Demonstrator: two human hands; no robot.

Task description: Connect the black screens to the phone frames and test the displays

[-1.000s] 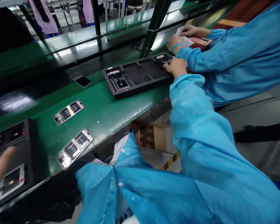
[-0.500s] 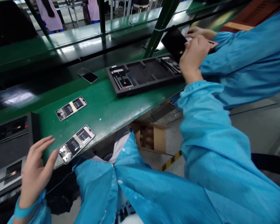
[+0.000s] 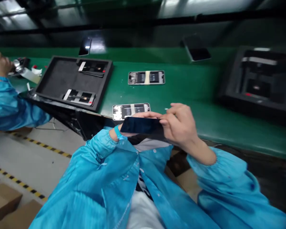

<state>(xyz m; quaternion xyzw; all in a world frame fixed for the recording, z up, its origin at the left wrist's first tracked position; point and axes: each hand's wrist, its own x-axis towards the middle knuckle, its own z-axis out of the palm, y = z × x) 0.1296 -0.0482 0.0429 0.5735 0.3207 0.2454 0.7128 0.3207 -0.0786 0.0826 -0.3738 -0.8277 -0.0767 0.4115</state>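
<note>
A black smartphone (image 3: 141,125) lies across both hands at lower centre: the right hand (image 3: 180,124) pinches its right end narrowly, and the left hand (image 3: 133,116) holds its left end. Above it, 2 open phone housings (image 3: 131,112) (image 3: 146,77), their internals exposed, lie on the green conveyor belt (image 3: 181,86), with no screens fitted. At upper left, a black foam tray (image 3: 107,74) holds 2 flat parts.

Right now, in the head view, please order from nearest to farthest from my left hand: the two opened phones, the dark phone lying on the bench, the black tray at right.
From your left hand, holding a dark phone:
1. Near opened phone, front, centre.
2. Farther opened phone, behind it.
3. Second dark phone, back right.
4. Black tray, far right.
</note>
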